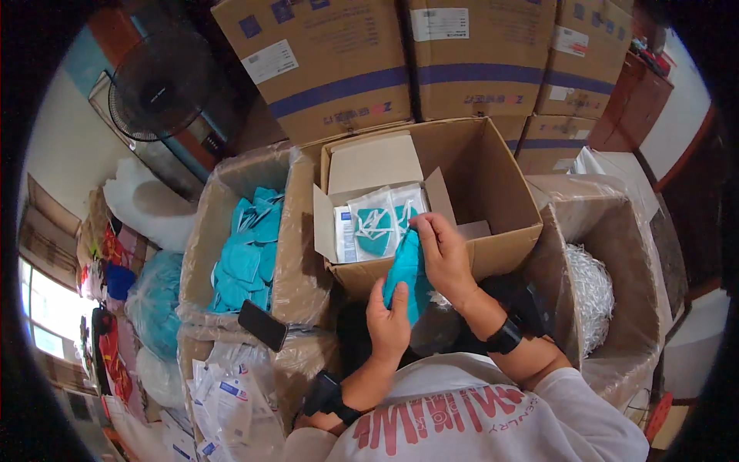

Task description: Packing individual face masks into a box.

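Teal mask (403, 277) stretched between two hands!

And here's the line that matters: its long axis runs away from the body, the far tip just beside the bagged masks (375, 240) in the open white box (373, 165). Left hand (387, 322) has the near half from the left, thumb pressed over the face, fingers closed behind. Right hand (443, 250) pinches the far end, thumb to forefinger, no gap showing; fabric or strap, can't tell. Right is nearer the box, back of the hand up, forearm slanting in; left sits lower, closer to the chest, thumb uppermost.
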{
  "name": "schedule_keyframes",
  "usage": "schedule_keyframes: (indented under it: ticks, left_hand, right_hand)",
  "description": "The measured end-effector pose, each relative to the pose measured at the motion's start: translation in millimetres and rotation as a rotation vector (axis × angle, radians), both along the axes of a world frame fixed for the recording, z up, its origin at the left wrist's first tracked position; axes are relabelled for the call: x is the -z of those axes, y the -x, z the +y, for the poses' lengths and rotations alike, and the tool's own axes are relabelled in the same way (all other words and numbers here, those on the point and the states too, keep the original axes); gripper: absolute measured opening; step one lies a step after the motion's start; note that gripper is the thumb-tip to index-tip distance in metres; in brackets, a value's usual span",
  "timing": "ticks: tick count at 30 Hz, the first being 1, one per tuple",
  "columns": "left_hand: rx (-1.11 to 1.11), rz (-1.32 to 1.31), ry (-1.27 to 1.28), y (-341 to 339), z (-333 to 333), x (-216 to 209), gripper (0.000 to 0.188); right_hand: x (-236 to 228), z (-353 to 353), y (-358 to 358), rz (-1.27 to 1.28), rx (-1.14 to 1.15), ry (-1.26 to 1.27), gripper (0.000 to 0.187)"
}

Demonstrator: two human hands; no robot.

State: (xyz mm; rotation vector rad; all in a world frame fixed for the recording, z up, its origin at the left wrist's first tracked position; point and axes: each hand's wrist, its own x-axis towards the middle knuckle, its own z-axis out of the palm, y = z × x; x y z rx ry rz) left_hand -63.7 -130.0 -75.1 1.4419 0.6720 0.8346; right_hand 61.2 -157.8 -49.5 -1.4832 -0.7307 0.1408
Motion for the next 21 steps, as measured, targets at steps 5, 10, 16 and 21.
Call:
schedule_keyframes:
  ticks: [5,10,16,21]
  left_hand:
    - [-0.056,-0.017,0.001,8,17,2,0.025]
    - [-0.062,-0.069,0.069,9,23,-1,0.025]
    - [-0.022,0.002,0.025,15,26,2,0.026]
    - [-0.035,0.055,-0.002,15,32,2,0.027]
  right_hand:
    - [-8,-14,-1,-0.179,-0.118,0.138,0.017]
    - [5,-20,-6,-0.345,-0.106,-0.008,0.015]
    - [14,-24,-4,0.253,-0.372,0.013,0.020]
    - [12,-24,3,0.141,-0.300,-0.044,0.028]
